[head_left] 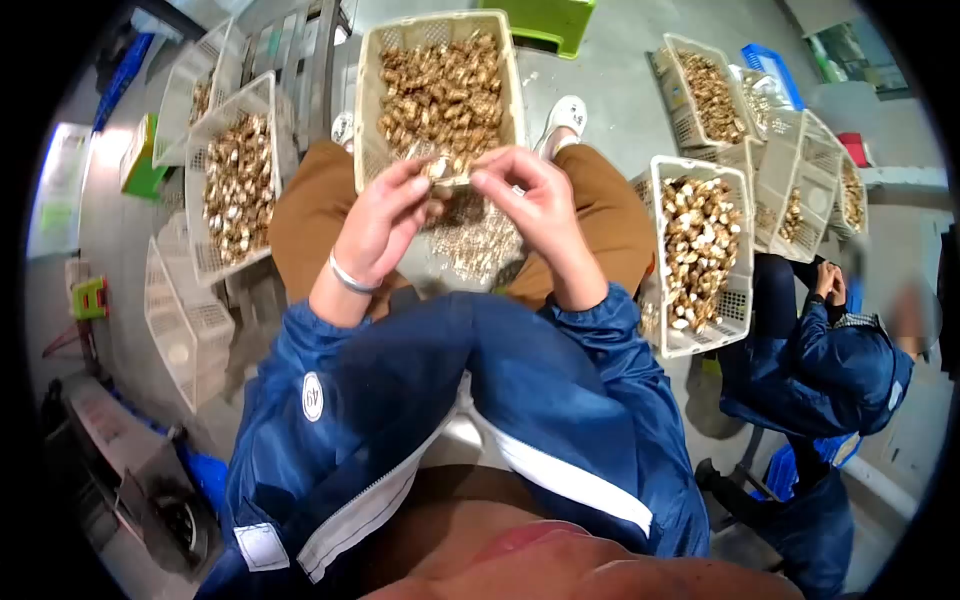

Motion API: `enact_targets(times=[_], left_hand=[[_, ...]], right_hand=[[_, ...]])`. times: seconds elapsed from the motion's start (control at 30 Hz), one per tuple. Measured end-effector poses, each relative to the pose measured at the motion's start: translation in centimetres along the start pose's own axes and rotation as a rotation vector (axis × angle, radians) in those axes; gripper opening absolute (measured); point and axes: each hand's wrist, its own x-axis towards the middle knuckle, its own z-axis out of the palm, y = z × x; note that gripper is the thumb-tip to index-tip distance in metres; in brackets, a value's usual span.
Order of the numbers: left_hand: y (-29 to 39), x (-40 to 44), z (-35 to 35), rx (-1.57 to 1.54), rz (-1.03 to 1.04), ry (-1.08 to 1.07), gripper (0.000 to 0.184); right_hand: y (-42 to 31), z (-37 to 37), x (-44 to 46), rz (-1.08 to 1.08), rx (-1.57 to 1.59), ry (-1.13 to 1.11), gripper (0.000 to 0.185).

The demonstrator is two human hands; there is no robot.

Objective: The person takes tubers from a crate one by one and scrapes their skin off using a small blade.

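Observation:
Both my hands are raised over the near edge of a white plastic crate between my knees, heaped with small brown-and-white pieces that look like mushrooms. My left hand, with a band on its wrist, pinches a pale mushroom between thumb and fingers. Close on its right, my right hand has thumb and fingers pressed together; anything between them is too small to make out. Below my hands, pale scraps lie on the floor.
To my left stand a crate of mushrooms and a white crate. Another full crate is at my right knee, with more crates beyond. A co-worker sits at the right. A green stool stands ahead.

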Motion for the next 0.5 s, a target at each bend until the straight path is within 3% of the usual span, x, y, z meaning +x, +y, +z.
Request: enact_targets(times=[0.1, 0.27, 0.5], left_hand=[[-0.1, 0.0, -0.6, -0.075, -0.013, -0.066, 0.041], [-0.3, 0.4, -0.1, -0.05, -0.039, -0.042, 0.045], [-0.4, 0.6, -0.1, 0.334, 0.08, -0.035, 0.046]], right_hand=[[-2.1, 0.2, -0.1, 0.088, -0.115, -0.068, 0.016], [-1.5, 0.6, 0.6, 0.045, -0.081, -0.092, 0.016], [-0.7, 0.0, 1.4, -0.264, -0.153, -0.155, 0.011]])
